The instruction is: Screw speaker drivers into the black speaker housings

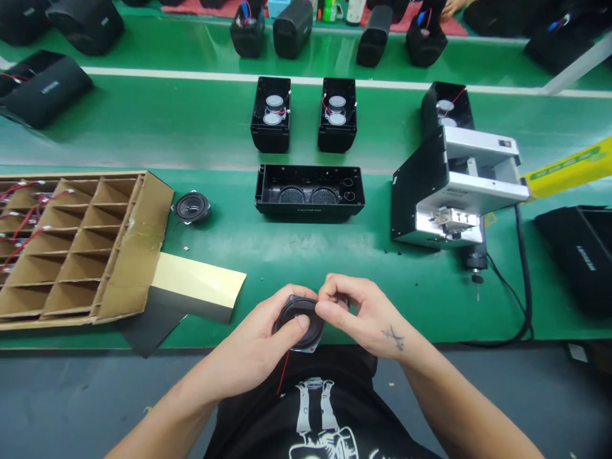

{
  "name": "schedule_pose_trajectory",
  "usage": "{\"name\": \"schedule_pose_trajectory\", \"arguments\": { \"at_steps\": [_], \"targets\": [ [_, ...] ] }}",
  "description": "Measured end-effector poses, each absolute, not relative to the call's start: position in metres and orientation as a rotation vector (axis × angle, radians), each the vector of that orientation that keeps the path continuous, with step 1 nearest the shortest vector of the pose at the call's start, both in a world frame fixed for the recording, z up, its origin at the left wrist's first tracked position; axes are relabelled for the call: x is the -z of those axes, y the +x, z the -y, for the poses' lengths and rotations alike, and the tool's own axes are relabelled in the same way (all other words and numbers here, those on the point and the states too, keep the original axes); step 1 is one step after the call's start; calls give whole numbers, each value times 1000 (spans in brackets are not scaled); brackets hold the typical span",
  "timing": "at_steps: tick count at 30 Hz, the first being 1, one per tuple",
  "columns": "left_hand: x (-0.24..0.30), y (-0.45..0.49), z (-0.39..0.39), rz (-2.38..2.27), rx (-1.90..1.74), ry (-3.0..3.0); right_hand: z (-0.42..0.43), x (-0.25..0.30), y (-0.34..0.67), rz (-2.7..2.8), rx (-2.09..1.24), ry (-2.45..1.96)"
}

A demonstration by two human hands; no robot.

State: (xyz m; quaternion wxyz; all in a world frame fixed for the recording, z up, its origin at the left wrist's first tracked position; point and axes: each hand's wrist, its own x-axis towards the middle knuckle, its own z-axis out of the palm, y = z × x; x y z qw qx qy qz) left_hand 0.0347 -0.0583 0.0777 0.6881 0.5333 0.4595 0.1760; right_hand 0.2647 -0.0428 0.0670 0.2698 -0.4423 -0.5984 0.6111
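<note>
My left hand (268, 331) grips a round black speaker driver (314, 328) with a square metal flange, the thumb lying across its cone. A red wire hangs down from the driver. My right hand (356, 312) is closed in a pinch at the driver's upper right rim; what its fingertips hold, if anything, is hidden. Beyond both hands lies an open black speaker housing (308, 208) with two round grilles inside. Another speaker driver (191, 207) rests face up to the left, its lead with a white plug beside it.
A divided cardboard box (134, 255) with red-wired parts stands left, near a yellow-backed sheet (198, 284). At right is a metal bench machine (459, 191) with a cable. Two housings with drivers (270, 137) stand behind on the green bench (215, 134). A person's hand (452, 7) shows at the far top.
</note>
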Motion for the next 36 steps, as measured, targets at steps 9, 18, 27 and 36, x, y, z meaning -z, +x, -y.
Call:
{"name": "schedule_pose_trajectory", "arguments": {
  "at_steps": [9,18,27,36],
  "targets": [
    [-88,26,53,-980,-219,1272,16,-75,278,1946,-1740,-1033],
    [-90,27,51,-977,-222,1270,6,-85,278,2033,-1816,-972],
    [-88,26,50,-983,-202,1265,7,-82,277,1997,-1822,-973],
    [-90,26,49,-1005,-206,1265,6,-79,277,1999,-1804,-972]
  ]
}}
